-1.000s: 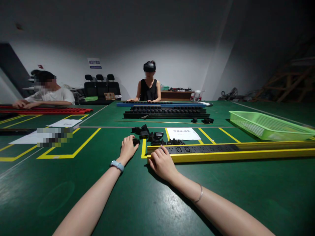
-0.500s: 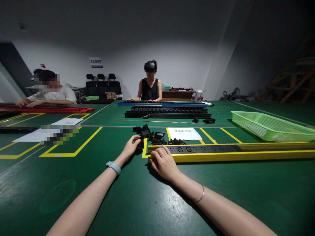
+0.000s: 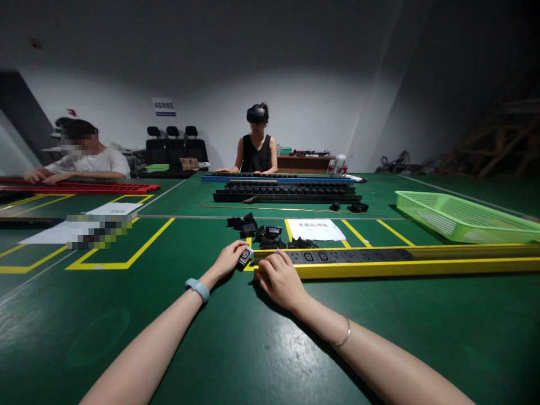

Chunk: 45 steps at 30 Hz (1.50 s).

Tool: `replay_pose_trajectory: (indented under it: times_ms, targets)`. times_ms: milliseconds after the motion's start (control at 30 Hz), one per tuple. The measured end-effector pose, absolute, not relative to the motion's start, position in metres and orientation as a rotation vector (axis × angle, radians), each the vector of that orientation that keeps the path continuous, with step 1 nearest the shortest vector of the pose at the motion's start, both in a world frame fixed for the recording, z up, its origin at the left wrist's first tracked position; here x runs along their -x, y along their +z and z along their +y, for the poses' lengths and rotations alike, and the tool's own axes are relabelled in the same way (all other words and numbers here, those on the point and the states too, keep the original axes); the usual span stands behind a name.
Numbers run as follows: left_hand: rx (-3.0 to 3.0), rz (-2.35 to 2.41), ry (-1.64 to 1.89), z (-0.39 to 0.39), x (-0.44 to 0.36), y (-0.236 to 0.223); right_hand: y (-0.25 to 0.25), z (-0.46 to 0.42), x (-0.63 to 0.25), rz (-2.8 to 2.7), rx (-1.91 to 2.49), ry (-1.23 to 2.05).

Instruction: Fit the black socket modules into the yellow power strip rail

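Pinched in the fingers of my left hand (image 3: 230, 257) is a black socket module (image 3: 244, 257), its outlet face turned up. It is close to the left end of a long yellow rail (image 3: 358, 272). My right hand (image 3: 280, 277) is wrapped over that end of the rail, its fingers curled across the channel. Several black socket modules (image 3: 350, 256) sit in a row inside the rail, running right from my right hand. Behind both hands lies a pile of loose black modules (image 3: 270, 232).
A paper sheet (image 3: 316, 229) lies behind the rail, and a green plastic basket (image 3: 455, 216) stands at right. Black rails (image 3: 287, 194) and a blue rail (image 3: 211, 178) lie farther back, before a person (image 3: 258, 152). At left another person (image 3: 107, 163) handles red rails (image 3: 126, 189).
My left hand has drawn a socket module away from the loose pile, toward me and the rail's end, turning its face into view. My right hand stays on the rail.
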<state>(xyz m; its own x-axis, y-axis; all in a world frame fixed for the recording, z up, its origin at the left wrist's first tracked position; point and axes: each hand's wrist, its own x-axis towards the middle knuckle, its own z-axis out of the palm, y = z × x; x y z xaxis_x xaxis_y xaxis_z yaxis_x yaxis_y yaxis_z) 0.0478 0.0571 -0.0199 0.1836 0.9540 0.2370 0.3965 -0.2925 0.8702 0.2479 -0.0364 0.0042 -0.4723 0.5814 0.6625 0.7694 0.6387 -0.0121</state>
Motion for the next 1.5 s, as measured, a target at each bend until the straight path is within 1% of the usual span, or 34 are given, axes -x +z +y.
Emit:
replay_pose_trajectory:
  times_ms: [167, 300, 467, 667, 833, 967, 1067, 1500]
  targets:
    - [-1.755, 1.194, 1.068, 0.062, -0.042, -0.017, 0.004, -0.036, -0.248, -2.229, 1.050, -0.372]
    - [-1.752, 1.137, 0.959, 0.059, -0.034, -0.008, 0.004, -0.036, -0.249, -2.241, 1.063, -0.359]
    - [-1.625, 0.947, 0.816, 0.048, -0.028, 0.003, 0.004, -0.036, -0.249, -2.242, 1.066, -0.353]
    - [-1.618, 0.968, 0.796, 0.045, -0.030, 0.007, 0.005, -0.037, -0.248, -2.211, 1.052, -0.328]
    - [-1.597, 0.878, 0.724, 0.041, -0.024, 0.015, 0.004, -0.036, -0.250, -2.132, 0.859, -0.350]
    - [-1.569, 0.843, 0.650, 0.034, -0.025, 0.020, 0.000, -0.037, -0.251, -2.246, 0.546, -0.376]
    - [-1.587, 0.825, 0.617, 0.029, -0.031, 0.021, -0.003, -0.038, -0.251, -2.343, 0.423, -0.371]
    - [-1.614, 0.825, 0.601, 0.024, -0.036, 0.021, -0.010, -0.038, -0.252, -2.525, 0.436, -0.332]
